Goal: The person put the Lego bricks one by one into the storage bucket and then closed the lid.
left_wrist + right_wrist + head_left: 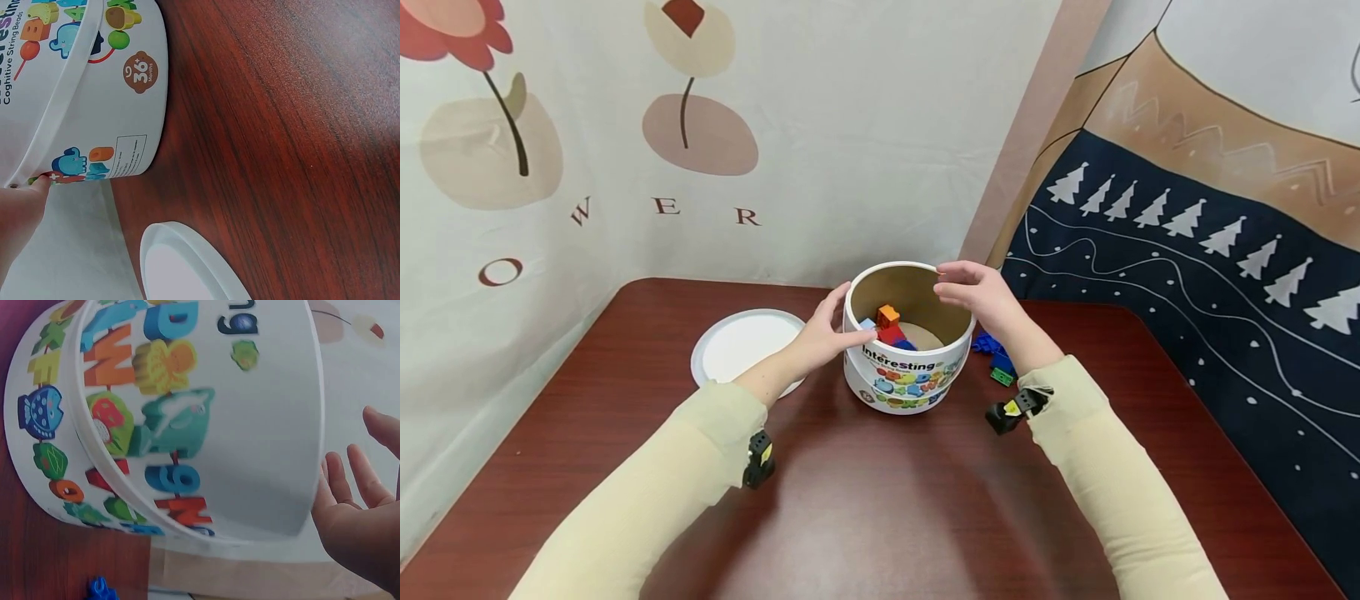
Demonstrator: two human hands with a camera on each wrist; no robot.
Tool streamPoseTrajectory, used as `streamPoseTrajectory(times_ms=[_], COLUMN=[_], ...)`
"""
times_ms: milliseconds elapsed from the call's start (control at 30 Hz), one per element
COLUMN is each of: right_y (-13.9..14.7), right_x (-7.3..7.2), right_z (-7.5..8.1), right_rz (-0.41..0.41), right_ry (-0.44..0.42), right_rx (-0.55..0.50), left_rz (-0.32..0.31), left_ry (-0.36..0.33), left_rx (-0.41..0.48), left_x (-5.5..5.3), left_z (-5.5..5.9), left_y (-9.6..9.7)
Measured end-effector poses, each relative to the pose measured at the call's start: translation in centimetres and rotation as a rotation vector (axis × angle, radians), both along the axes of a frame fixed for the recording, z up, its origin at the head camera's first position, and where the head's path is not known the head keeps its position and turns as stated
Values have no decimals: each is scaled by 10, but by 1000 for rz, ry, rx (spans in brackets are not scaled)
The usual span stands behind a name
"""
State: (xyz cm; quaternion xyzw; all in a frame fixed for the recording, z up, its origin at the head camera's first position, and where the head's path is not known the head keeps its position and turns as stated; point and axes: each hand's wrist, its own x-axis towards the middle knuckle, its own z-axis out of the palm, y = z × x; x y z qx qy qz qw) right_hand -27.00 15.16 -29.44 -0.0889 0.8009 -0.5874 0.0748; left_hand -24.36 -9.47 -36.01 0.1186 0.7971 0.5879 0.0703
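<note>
A white bucket [904, 367] with colorful printed pictures stands on the table, its mouth uncovered and its handle band hanging down the front. Inside lie several toy blocks: an orange block [887, 316], a red block [891, 334], and blue and pale blue ones. My left hand [826, 332] touches the bucket's left side at the rim, thumb stretched along the front edge. In the left wrist view, a fingertip [41, 182] meets the printed wall. At the right rim is my right hand [973, 296], fingers loosely bent and spread; the right wrist view shows it beside the rim, gripping nothing.
A round white lid [741, 346] lies on the table left of the bucket, partly behind the left forearm. Right of the bucket, close to the right forearm, are blue blocks [987, 342] and a green block [1002, 377]. Printed cloth walls border the table.
</note>
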Motion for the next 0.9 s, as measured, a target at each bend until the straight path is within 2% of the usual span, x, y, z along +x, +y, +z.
streamPoseTrajectory(times_ms=[167, 300, 500, 667, 900], right_y=[22, 48, 92, 128, 159], right_x=[4, 8, 14, 21, 30], right_z=[4, -1, -21, -40, -69], right_rz=[-21, -38, -36, -18, -16], right_ry=[5, 10, -7, -59, -118], right_rx=[-21, -9, 80, 165, 213], left_rz=[-5, -6, -18, -23, -17], left_ry=[1, -6, 2, 1, -4], left_rx=[16, 0, 2, -6, -7], left_x=[0, 0, -2, -1, -1], left_z=[1, 1, 2, 3, 3], left_y=[2, 1, 0, 0, -1])
